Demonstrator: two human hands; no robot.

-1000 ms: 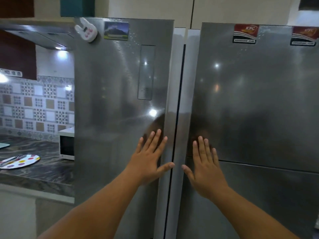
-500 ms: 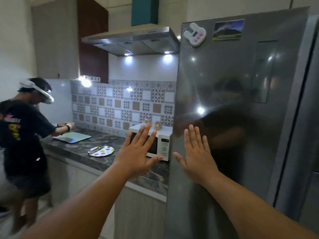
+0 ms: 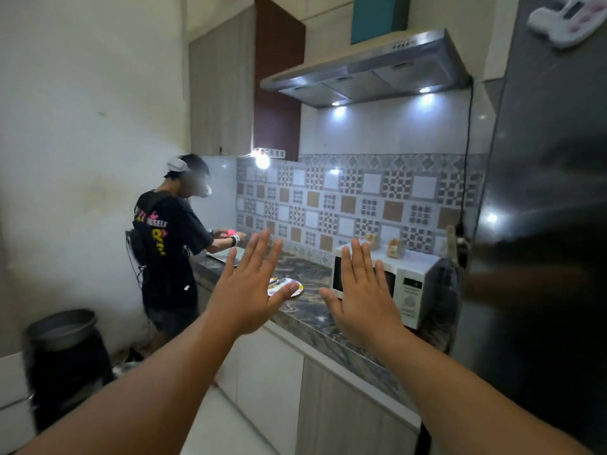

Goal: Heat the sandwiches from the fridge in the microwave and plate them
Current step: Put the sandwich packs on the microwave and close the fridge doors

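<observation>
My left hand (image 3: pixel 248 287) and my right hand (image 3: pixel 363 295) are raised in the air in front of me, fingers straight and spread, holding nothing. Behind them a white microwave (image 3: pixel 414 287) stands on the dark marbled counter (image 3: pixel 315 310), its door closed. A dotted plate (image 3: pixel 289 287) with cutlery on it lies on the counter left of the microwave, partly hidden by my left hand. The steel fridge (image 3: pixel 542 257) fills the right edge, its door closed. No sandwiches are in view.
Another person (image 3: pixel 170 247) in a black shirt works at the far end of the counter. A grey bin (image 3: pixel 62 333) stands on a dark stand at the lower left. A range hood (image 3: pixel 368 73) hangs above. Small items (image 3: pixel 392 247) sit on the microwave.
The view has swung left from the fridge doors to the counter. My hands, which were flat against the fridge, now hang in the air before the microwave and plate.
</observation>
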